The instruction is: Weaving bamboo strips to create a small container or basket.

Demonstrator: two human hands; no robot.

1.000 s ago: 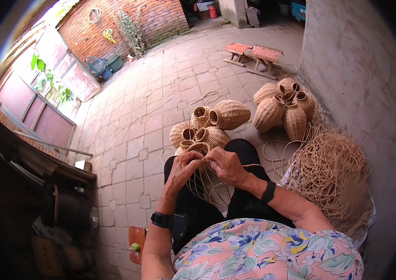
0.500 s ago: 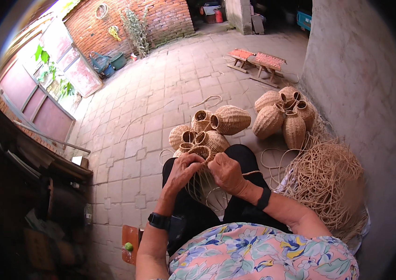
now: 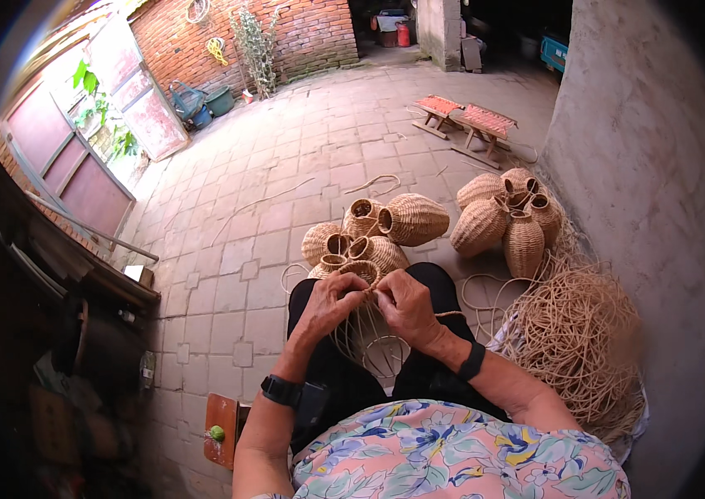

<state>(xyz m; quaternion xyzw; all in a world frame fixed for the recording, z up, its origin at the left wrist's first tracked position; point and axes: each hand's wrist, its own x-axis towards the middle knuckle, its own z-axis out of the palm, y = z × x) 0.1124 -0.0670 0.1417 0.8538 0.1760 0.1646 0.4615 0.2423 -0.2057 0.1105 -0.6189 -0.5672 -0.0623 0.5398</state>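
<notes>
A small woven cord basket (image 3: 363, 268) sits between my knees, its open mouth turned up toward me. My left hand (image 3: 329, 304) is closed on the rim at its near left side. At the rim's near right, the fingers of my right hand (image 3: 407, 304) pinch together, seemingly on a cord strand; the fingertips partly hide it. A cord (image 3: 451, 313) comes out beside my right hand over the knee. Loose strands (image 3: 367, 333) hang below the basket between my legs. Right beyond it, a cluster of similar vase-shaped baskets (image 3: 412, 219) rests on the paving.
A second cluster of woven baskets (image 3: 524, 243) stands to the right. Near the wall (image 3: 652, 166) lies a big heap of tan cord (image 3: 581, 341). Two low stools (image 3: 485, 123) stand farther back. A brown wooden board (image 3: 221, 420) with a green round object is at lower left.
My right hand has turned slightly, its fingertips drawing closer to the rim beside my left hand. The left hand keeps its hold. The whole view has shifted slightly.
</notes>
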